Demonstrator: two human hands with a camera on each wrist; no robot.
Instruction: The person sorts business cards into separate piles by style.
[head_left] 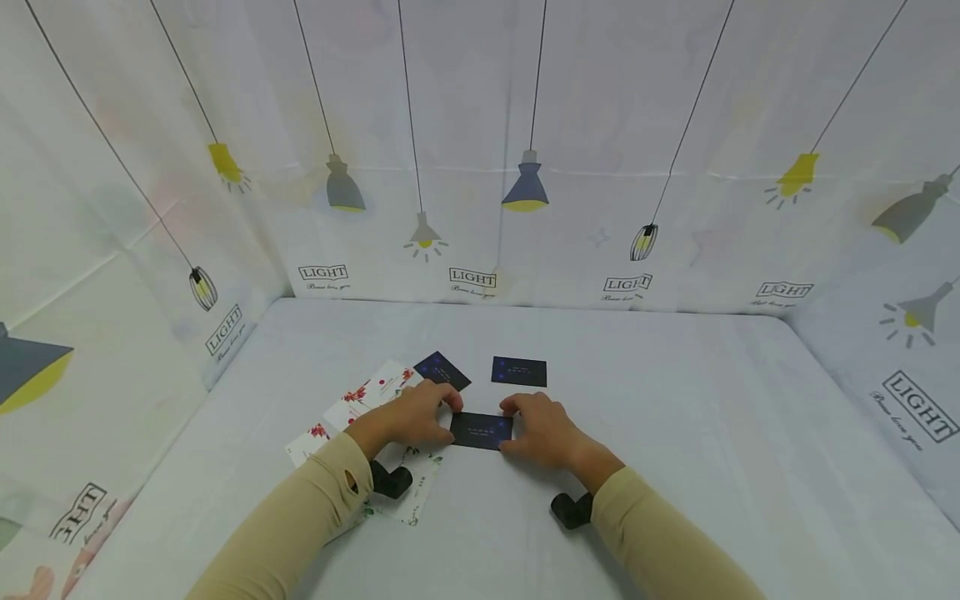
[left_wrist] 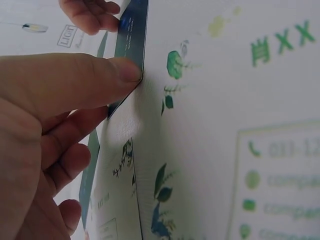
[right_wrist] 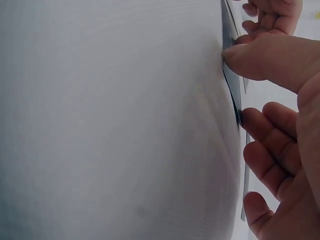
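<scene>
A dark blue business card (head_left: 482, 431) lies on the white table between both hands. My left hand (head_left: 415, 412) holds its left end, thumb at the near corner and index finger toward the far one. On the opposite end, my right hand (head_left: 547, 429) grips the card in the same way. In the left wrist view, the left thumb (left_wrist: 107, 75) touches the edge of the dark card (left_wrist: 132, 40). The right wrist view shows the right thumb (right_wrist: 260, 56) and index finger at the card's edge, the card seen nearly edge-on.
Beyond the hands lie a second dark blue card (head_left: 519, 372) and a tilted one (head_left: 442, 368). White cards with red flowers (head_left: 363, 397) and white cards with green leaves (head_left: 420, 492) spread under and around the left forearm. A lamp-print curtain (head_left: 465, 108) stands behind the table.
</scene>
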